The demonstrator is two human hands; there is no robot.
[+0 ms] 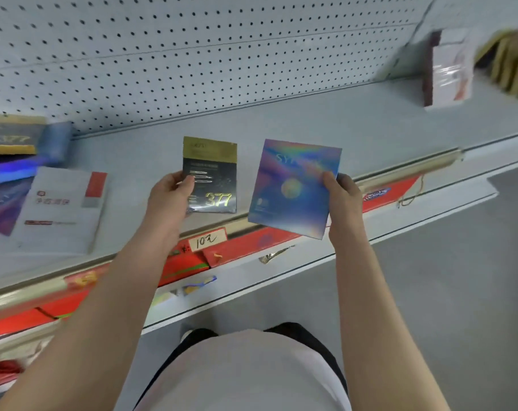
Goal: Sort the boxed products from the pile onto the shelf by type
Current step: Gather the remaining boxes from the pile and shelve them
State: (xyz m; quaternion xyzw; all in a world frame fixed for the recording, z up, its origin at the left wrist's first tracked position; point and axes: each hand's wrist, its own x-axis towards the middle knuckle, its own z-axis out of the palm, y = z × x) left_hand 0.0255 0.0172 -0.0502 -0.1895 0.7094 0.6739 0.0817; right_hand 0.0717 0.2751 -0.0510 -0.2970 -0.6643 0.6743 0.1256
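My left hand [169, 200] grips a black and gold box marked 377 [214, 179] by its left edge, thumb on its face, held above the shelf [370, 129]. A blue-purple holographic box [290, 188] is gripped at its right edge by my right hand [340, 200], tilted, over the shelf's front edge. At the far left lies the pile: a white box with a red corner [62, 209], a second black and gold 377 box [11, 134], a blue box [56, 140] and a purple box [3, 203].
A perforated back panel [192, 54] rises behind the shelf. Upright white boxes [447, 69] and tan boxes [512, 66] stand at the far right. A red price strip [252, 241] with a handwritten tag [207, 238] runs along the front edge. Grey floor [459, 292] lies to the right.
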